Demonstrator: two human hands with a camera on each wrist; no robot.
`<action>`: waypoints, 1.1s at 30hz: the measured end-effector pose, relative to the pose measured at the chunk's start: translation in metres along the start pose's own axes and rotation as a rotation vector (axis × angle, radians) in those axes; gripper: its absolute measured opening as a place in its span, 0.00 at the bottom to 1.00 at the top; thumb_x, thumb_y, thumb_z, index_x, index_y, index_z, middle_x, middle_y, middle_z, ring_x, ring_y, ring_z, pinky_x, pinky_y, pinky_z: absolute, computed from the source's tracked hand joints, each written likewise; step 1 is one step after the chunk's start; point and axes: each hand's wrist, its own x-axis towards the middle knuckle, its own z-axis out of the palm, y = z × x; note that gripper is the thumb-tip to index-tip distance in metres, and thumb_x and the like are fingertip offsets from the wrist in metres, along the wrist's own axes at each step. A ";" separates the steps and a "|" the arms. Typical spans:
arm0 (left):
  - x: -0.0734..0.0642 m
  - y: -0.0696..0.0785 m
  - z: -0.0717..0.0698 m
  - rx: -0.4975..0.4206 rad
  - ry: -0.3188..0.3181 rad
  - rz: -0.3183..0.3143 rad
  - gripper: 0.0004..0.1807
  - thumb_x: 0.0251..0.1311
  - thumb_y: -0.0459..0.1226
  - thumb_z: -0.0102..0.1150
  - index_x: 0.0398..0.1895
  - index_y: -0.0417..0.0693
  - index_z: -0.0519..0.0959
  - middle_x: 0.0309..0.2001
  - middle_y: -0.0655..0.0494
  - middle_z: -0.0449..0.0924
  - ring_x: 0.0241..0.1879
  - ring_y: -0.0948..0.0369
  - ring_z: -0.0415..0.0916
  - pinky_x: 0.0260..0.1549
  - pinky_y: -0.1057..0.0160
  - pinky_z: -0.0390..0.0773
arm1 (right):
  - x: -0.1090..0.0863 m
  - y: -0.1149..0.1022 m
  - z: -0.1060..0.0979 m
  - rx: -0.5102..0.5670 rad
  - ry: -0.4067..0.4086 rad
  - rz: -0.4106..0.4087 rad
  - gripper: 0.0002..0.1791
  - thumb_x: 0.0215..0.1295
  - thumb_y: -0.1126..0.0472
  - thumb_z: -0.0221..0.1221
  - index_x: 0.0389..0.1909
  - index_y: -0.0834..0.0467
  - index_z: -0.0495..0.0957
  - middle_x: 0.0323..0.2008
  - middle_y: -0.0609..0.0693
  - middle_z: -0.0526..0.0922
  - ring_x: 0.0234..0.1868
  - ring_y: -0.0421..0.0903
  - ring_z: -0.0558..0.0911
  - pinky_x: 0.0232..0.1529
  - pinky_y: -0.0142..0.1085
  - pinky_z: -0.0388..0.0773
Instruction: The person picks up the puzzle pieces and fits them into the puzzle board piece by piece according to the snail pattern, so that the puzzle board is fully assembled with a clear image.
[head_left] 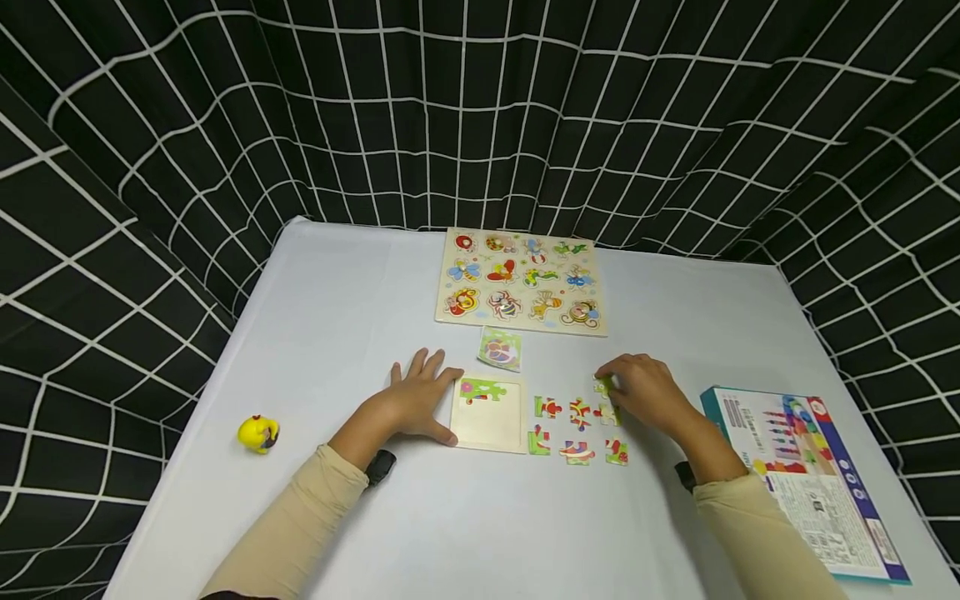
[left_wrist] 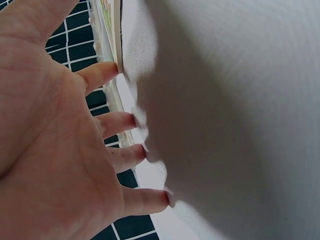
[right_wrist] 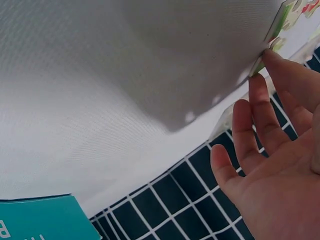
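Observation:
My left hand (head_left: 418, 400) lies spread at the left side of a square wooden puzzle tray (head_left: 487, 446), with the thumb and index finger touching its edge. The left wrist view shows the fingers (left_wrist: 142, 201) straight, their tips on the white cloth. Joined green pieces with a pink flower (head_left: 480, 389) fill the tray's upper left part. To the right, my right hand (head_left: 647, 390) pinches a small green puzzle piece (right_wrist: 258, 66) between thumb and finger, at the table. Several loose puzzle pieces (head_left: 577, 452) lie between the tray and this hand.
A small picture card (head_left: 500, 348) lies above the tray, below a large insect puzzle board (head_left: 521, 282). On the far left sits a yellow toy (head_left: 257, 433). A flat printed box (head_left: 806, 492) lies at the right. Dark gridded curtain (head_left: 480, 108) surrounds the white table (head_left: 360, 283).

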 end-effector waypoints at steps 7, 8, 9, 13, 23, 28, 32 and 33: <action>0.001 0.001 0.000 0.012 -0.023 -0.015 0.58 0.40 0.58 0.75 0.75 0.55 0.55 0.77 0.40 0.37 0.76 0.40 0.28 0.64 0.27 0.40 | 0.004 -0.008 0.002 -0.012 0.007 -0.031 0.16 0.53 0.68 0.68 0.44 0.58 0.84 0.47 0.57 0.85 0.54 0.61 0.78 0.56 0.62 0.66; 0.001 0.001 -0.001 0.017 -0.024 -0.018 0.58 0.40 0.58 0.75 0.75 0.55 0.55 0.77 0.41 0.37 0.76 0.40 0.28 0.64 0.28 0.40 | 0.005 -0.012 0.003 -0.009 0.008 -0.039 0.16 0.53 0.67 0.68 0.44 0.58 0.84 0.47 0.57 0.85 0.54 0.61 0.78 0.56 0.62 0.67; 0.001 0.001 -0.001 0.019 -0.025 -0.021 0.58 0.40 0.58 0.75 0.75 0.56 0.55 0.77 0.41 0.37 0.76 0.40 0.28 0.64 0.28 0.40 | 0.007 -0.017 0.003 -0.007 0.008 -0.050 0.16 0.53 0.67 0.69 0.44 0.58 0.84 0.46 0.56 0.85 0.54 0.60 0.78 0.56 0.61 0.67; 0.000 0.002 -0.003 0.015 -0.021 -0.023 0.58 0.40 0.58 0.75 0.74 0.55 0.55 0.77 0.41 0.38 0.76 0.40 0.28 0.64 0.28 0.40 | 0.014 -0.042 0.008 -0.004 0.019 -0.129 0.16 0.52 0.64 0.71 0.44 0.57 0.85 0.45 0.53 0.86 0.52 0.57 0.80 0.56 0.59 0.68; 0.002 0.002 0.000 0.025 -0.014 -0.027 0.58 0.39 0.59 0.75 0.74 0.56 0.56 0.77 0.41 0.39 0.76 0.40 0.30 0.64 0.27 0.42 | 0.030 -0.090 0.022 0.033 0.039 -0.333 0.15 0.53 0.60 0.71 0.43 0.54 0.86 0.43 0.49 0.86 0.51 0.53 0.80 0.57 0.56 0.69; 0.002 0.002 0.000 0.026 -0.014 -0.024 0.58 0.39 0.59 0.75 0.74 0.56 0.56 0.77 0.41 0.39 0.76 0.40 0.30 0.64 0.27 0.42 | 0.034 -0.097 0.026 0.042 0.015 -0.338 0.14 0.55 0.59 0.70 0.44 0.53 0.86 0.44 0.49 0.85 0.52 0.53 0.79 0.57 0.57 0.68; 0.001 0.002 -0.001 0.028 -0.013 -0.029 0.58 0.39 0.59 0.75 0.74 0.56 0.56 0.77 0.42 0.39 0.76 0.40 0.30 0.64 0.28 0.42 | 0.037 -0.100 0.028 0.030 0.020 -0.330 0.14 0.54 0.59 0.71 0.43 0.52 0.86 0.44 0.48 0.85 0.52 0.53 0.79 0.56 0.55 0.68; 0.001 0.002 -0.002 0.029 -0.013 -0.030 0.58 0.39 0.59 0.75 0.74 0.56 0.56 0.77 0.41 0.39 0.76 0.40 0.30 0.64 0.28 0.42 | 0.037 -0.100 0.028 0.025 0.023 -0.329 0.14 0.54 0.59 0.71 0.43 0.52 0.86 0.44 0.48 0.85 0.52 0.53 0.78 0.56 0.55 0.68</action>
